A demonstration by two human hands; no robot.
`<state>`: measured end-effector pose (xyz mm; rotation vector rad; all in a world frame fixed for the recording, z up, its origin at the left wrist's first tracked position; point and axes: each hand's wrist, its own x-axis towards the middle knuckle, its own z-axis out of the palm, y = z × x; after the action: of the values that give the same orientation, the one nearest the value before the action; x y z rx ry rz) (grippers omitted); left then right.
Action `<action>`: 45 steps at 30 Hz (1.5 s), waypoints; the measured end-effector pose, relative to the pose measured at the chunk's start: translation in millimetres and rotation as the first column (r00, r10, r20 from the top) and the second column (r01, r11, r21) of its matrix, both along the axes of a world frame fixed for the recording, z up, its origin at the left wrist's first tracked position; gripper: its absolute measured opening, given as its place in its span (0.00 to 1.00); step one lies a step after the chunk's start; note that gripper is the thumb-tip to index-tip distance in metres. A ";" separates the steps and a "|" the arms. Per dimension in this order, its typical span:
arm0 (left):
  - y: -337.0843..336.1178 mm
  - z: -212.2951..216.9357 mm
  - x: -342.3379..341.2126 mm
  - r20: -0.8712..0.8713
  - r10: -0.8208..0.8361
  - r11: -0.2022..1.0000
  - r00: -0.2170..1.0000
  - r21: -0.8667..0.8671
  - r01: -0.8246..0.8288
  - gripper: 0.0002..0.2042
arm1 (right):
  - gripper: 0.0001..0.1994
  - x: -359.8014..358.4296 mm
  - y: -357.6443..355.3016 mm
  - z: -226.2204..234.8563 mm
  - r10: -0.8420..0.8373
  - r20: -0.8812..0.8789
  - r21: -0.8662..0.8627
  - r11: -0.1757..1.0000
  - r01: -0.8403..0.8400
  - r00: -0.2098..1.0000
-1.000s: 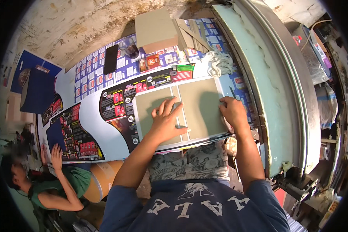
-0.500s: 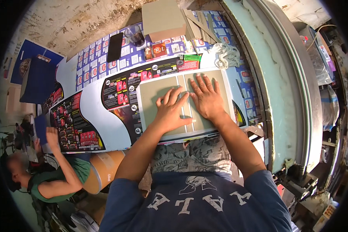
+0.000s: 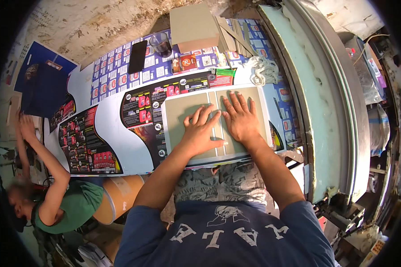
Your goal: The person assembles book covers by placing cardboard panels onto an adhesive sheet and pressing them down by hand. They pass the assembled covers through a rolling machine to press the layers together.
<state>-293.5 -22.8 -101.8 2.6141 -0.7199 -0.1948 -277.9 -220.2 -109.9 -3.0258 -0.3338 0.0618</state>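
Two grey-brown cardboard panels, a left one point(image 3: 176, 120) and a right one point(image 3: 260, 103), lie flat on a white-edged sheet in front of me. A narrow strip of the same board point(image 3: 213, 99) runs between them with thin pale gaps on each side. My left hand point(image 3: 199, 135) rests on the left panel, fingers spread, its thumb reaching across the strip. My right hand point(image 3: 241, 119) presses flat on the right panel with its fingers stretched out. Neither hand grips anything. The palms hide part of the boards.
Behind the panels are a phone point(image 3: 137, 57), a drinking glass point(image 3: 159, 45), a small red box point(image 3: 187, 62), a board stack point(image 3: 194, 27), loose board strips point(image 3: 237, 38) and a white cloth bundle point(image 3: 263, 71). A pale-green machine point(image 3: 305, 84) borders the right. At left, a co-worker point(image 3: 73, 207) reaches toward blue covers point(image 3: 42, 91).
The co-worker's hands have moved away from their body, up to the blue covers. My hands stay on the panels in nearly the same pose; the whole view has shifted slightly.
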 end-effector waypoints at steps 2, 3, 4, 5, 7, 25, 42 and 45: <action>0.2 -1.1 -0.8 0.005 -0.001 1.000 1.000 0.006 0.001 0.49 | 0.28 -1.2 0.2 1.2 0.003 0.007 -0.008 1.000 -0.003 1.000; 0.6 -1.6 -1.4 0.008 -0.002 1.000 1.000 0.010 0.002 0.49 | 0.28 -2.0 0.5 1.3 0.003 0.011 -0.012 1.000 -0.003 1.000; 0.4 -1.0 -1.1 0.005 -0.002 1.000 1.000 0.008 0.002 0.49 | 0.28 -1.9 0.2 1.9 0.004 0.006 -0.011 1.000 -0.004 1.000; 0.2 -0.6 -1.6 0.003 -0.002 1.000 1.000 0.005 0.002 0.49 | 0.28 -2.4 0.0 2.1 0.003 0.002 -0.010 1.000 -0.003 1.000; -0.2 0.4 -2.1 0.000 -0.005 1.000 1.000 0.001 0.005 0.49 | 0.28 -3.2 -0.5 3.8 -0.004 -0.016 -0.009 1.000 0.003 1.000; -1.5 16.1 -2.4 -0.004 -0.004 0.992 1.000 0.128 0.004 0.49 | 0.22 -69.1 -14.8 56.0 0.063 -0.028 0.896 0.445 -0.003 0.998; 313.2 59.9 -28.1 0.071 0.301 0.794 0.951 0.534 -0.291 0.50 | 0.40 -430.0 -217.4 -253.9 -0.710 -0.298 0.157 0.623 0.766 0.638; 248.7 79.8 -33.2 0.145 0.269 0.851 0.952 0.427 -0.305 0.46 | 0.42 -431.7 -194.4 -234.5 -0.783 -0.486 -0.012 0.451 0.892 0.389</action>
<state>-326.8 225.9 -22.0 3.1452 -0.3202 -0.1815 -709.6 -414.5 -344.4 -2.4128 1.1808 0.5414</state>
